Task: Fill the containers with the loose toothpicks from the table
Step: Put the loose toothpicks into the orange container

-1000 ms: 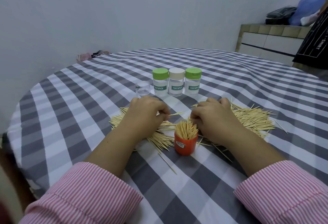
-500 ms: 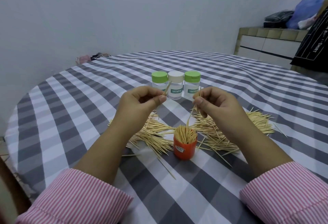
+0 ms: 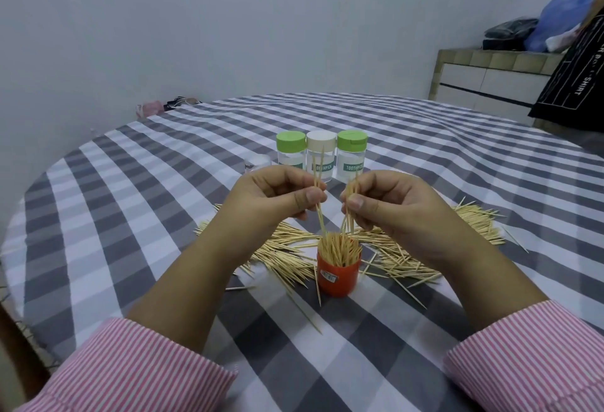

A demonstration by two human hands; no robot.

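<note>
Pinching a few toothpicks point(image 3: 318, 197) near their middles, we are holding them upright over the orange cup point(image 3: 338, 276), tips down. Our left hand point(image 3: 274, 197) and right hand point(image 3: 389, 202) are both gripping lightly: they are featherlight, stiff, snappable. Loose ones point(image 3: 408, 256) are lying flat on the table point(image 3: 130, 215).

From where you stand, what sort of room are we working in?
Most likely a room in a home, perhaps a dining area. A round table under a grey-and-white checked cloth fills the view, a tiled counter with drawers stands against the plain wall, and bags are piled on it.
</note>
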